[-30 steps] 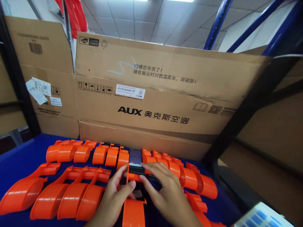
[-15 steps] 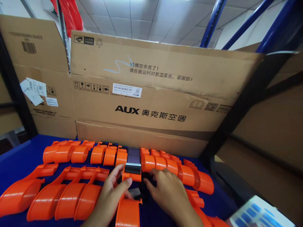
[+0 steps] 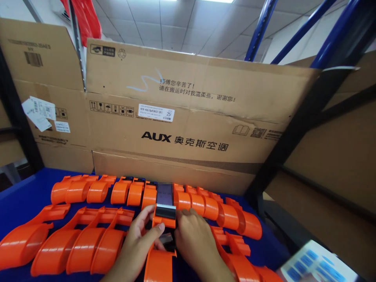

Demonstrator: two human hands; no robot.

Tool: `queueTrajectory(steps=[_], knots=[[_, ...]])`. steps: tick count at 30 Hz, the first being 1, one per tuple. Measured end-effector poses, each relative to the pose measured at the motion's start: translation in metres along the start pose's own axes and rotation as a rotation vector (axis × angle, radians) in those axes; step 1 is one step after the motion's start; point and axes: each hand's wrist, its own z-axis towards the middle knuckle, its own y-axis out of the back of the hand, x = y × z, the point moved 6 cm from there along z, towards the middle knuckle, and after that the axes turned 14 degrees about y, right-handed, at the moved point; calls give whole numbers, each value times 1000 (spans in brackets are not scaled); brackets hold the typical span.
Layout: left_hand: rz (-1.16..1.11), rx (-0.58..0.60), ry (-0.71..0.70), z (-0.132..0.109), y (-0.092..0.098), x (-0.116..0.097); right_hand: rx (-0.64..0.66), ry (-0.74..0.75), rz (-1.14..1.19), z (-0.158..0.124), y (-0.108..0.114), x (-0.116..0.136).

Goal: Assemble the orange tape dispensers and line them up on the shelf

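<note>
In the head view, an orange tape dispenser [image 3: 161, 264] with a toothed metal blade and a black strip stands in front of me. My left hand [image 3: 143, 235] grips its neck from the left, thumb on the near side and fingers wrapped behind. A shiny metal and black part [image 3: 167, 239] shows in the gap under the blade. My right hand [image 3: 194, 235] is closed against the dispenser's right side, its fingers curled in; what they hold, if anything, is hidden. Just beyond the blade is a dark, phone-like panel [image 3: 165, 194] with faint digits.
Orange dispenser bodies line the blue table [image 3: 17, 182] in rows, with a back row [image 3: 96, 191], a left group [image 3: 85, 246] and more at right [image 3: 243, 262]. A large cardboard sheet [image 3: 188, 125] stands behind. A white box with blue marks [image 3: 317, 262] is at lower right.
My right hand has moved left, up against the dispenser, and its fingers have curled in. My left hand keeps its grip. The view has shifted slightly.
</note>
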Motion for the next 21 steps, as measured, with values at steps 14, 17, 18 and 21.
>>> queueTrajectory(steps=[14, 17, 18, 21], knots=[[31, 42, 10, 5, 2, 3, -570, -124, 1095, -21, 24, -40], [16, 23, 40, 6, 3, 4, -653, -123, 1186, -19, 22, -35], [8, 16, 38, 5, 3, 4, -667, -126, 1217, -18, 21, -33], [-14, -4, 15, 3, 2, 3, -681, -123, 1257, -17, 19, -26]])
